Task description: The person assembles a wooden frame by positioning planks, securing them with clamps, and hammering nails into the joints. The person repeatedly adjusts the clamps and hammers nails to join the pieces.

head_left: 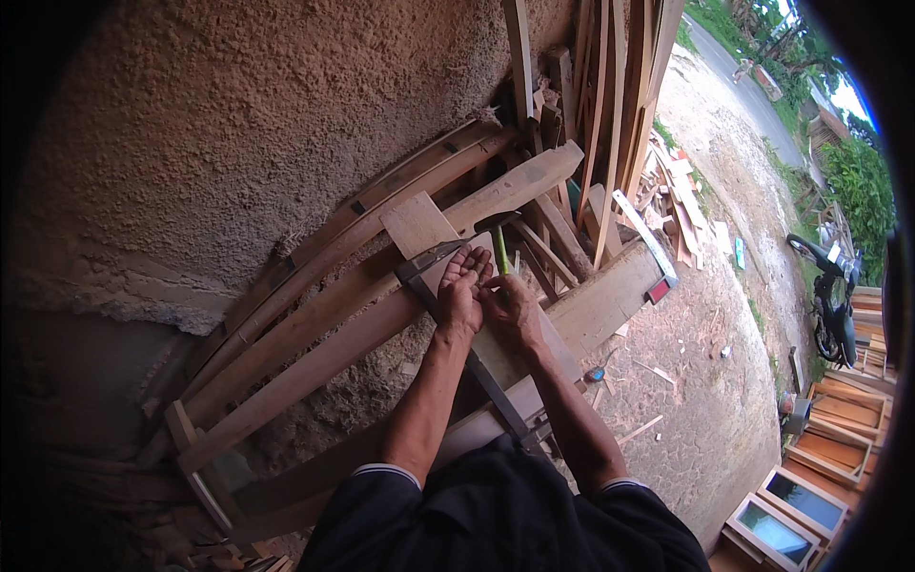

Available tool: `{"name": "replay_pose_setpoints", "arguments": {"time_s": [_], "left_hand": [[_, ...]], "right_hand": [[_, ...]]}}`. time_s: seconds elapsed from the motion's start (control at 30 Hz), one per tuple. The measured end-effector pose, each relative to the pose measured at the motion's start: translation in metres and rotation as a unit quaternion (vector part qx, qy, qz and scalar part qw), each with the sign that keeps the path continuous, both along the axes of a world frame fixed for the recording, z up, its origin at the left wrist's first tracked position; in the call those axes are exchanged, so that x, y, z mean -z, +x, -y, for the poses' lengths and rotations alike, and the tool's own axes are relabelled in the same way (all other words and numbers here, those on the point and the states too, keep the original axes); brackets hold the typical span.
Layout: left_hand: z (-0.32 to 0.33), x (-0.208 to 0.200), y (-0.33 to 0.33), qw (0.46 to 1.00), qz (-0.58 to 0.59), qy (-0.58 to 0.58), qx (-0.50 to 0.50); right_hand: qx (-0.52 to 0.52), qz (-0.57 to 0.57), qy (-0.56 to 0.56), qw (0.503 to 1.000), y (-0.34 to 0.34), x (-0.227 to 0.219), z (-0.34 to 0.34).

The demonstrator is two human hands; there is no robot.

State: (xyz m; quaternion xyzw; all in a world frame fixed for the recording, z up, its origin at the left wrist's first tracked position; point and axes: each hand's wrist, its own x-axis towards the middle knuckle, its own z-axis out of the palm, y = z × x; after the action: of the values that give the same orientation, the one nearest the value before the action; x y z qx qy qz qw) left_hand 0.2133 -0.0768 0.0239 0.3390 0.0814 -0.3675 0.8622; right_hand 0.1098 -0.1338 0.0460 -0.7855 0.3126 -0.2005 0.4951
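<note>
- I see the hammer [502,253] near the middle of my view, above the frame of timbers: bright green handle, dark head at the far end, pointing away from the body.
- My right hand [515,303] is closed around the lower handle, its fingertips right beside the other palm; the forearm reaches up from the lower right.
- My left hand [462,286] is open, palm up, fingers lightly curled; I cannot tell whether anything small lies in it. Its forearm slants in from below.
- Beneath both wrists I have a pale board [545,345] and, across the timbers, a dark metal clamp [491,386].
- To the right, a square [643,229] with a red-marked end rests on a thick beam [605,300].
- Farther out, a tape measure [596,374] lies on the ground.
</note>
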Motion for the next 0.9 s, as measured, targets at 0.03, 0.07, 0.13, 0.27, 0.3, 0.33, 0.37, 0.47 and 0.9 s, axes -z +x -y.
{"name": "replay_pose_setpoints", "arguments": {"time_s": [0.03,0.07,0.13,0.27,0.3,0.33,0.37,0.47,0.9], "left_hand": [[-0.001,-0.001,-0.001,1.0,0.003,0.002,-0.003],[-0.001,-0.001,-0.002,1.0,-0.003,0.003,-0.008],[-0.001,0.004,-0.003,1.0,0.024,0.015,-0.003],[-0.002,0.021,0.001,0.999,-0.021,-0.016,-0.018],[-0.005,0.025,0.003,0.999,-0.026,-0.019,-0.024],[-0.009,0.027,0.007,0.998,-0.032,-0.036,-0.028],[-0.012,0.029,0.009,0.997,-0.053,-0.033,-0.038],[-0.024,0.027,0.009,0.991,0.036,0.101,0.076],[-0.019,0.03,0.007,0.892,0.377,0.236,0.085]], "right_hand": [[-0.002,-0.01,-0.001,1.0,0.001,0.002,0.0],[-0.004,-0.012,0.003,1.0,0.003,0.004,-0.001],[-0.01,-0.02,-0.001,1.0,0.006,0.008,-0.001],[-0.005,0.001,-0.004,1.0,0.011,0.011,-0.001],[0.001,0.011,0.0,1.0,0.012,0.01,-0.001],[0.005,0.01,0.01,1.0,0.014,0.01,0.0],[0.022,-0.002,0.051,0.998,0.014,0.011,0.001],[0.049,-0.019,0.156,0.986,0.017,0.015,0.007],[0.025,-0.009,0.223,0.974,0.019,0.022,0.019]]}}
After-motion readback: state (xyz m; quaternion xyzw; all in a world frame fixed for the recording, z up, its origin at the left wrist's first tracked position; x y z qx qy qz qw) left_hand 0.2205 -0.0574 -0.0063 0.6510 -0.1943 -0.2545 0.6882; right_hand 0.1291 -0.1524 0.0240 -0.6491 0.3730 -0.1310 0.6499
